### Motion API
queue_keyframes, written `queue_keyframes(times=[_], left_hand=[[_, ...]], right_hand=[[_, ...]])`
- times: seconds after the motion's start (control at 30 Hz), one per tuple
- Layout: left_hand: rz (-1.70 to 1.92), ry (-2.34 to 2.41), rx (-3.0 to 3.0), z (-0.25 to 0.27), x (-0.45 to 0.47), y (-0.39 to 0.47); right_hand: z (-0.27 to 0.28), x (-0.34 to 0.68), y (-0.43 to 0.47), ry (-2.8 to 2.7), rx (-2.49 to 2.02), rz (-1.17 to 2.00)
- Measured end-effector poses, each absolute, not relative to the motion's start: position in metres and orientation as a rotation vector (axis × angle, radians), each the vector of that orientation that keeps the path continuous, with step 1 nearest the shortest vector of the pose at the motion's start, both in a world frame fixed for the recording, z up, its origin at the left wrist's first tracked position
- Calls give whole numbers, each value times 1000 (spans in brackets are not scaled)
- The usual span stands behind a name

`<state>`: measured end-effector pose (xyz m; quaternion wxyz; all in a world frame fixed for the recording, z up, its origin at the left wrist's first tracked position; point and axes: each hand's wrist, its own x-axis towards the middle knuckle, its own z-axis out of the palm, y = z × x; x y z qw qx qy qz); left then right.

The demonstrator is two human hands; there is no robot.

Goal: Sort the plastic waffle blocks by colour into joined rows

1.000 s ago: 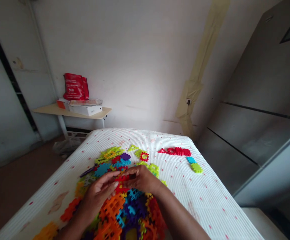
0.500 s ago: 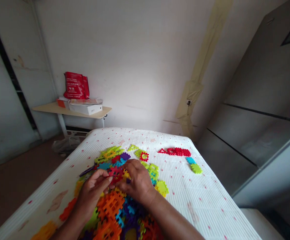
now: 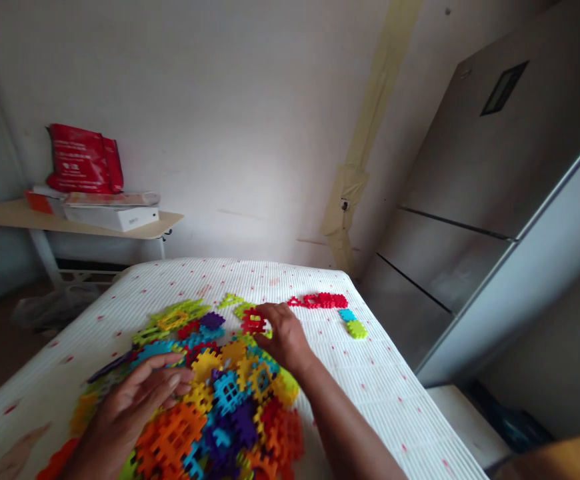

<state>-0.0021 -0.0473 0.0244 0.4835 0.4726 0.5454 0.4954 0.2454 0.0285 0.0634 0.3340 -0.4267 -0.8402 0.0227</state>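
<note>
Ok, nearest: orange lattice pcs (image 3: 175,427), front of mixed toy-pc pile (image 3: 243,423). L hand (image 3: 137,395) beside them, loosely half-curled, nothing gripped. Blue window pc (image 3: 228,392) mid-pile. Farther, R hand (image 3: 289,337) pinches red window pc (image 3: 251,323) nr pile's far edge. Beyond, R side: red pcs (image 3: 327,301) in row on cloth (image 3: 370,393). Way back: red bag (image 3: 80,160) atop boxes (image 3: 113,215).

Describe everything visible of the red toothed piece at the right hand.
The red piece is small, flat and roughly square, with blocky teeth along its edges and window-like openings near its middle, where yellow-green shows through. It looks like glossy plastic. It sits at the far side of the colourful pile, its face towards the camera. The right hand has its fingers at its right edge; how firmly they grip is unclear.
</note>
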Motion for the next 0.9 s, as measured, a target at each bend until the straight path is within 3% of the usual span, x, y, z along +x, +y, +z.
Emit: queue_keyframes(times=[0.33,0.9], left_hand=[[1160,1371,1138,17,-3,-44],[1159,1396,1144,6,-9,-37]], right_hand=[[11,376,45,-2120,-1650,70],[-2,336,34,-1684,-2267,-126]])
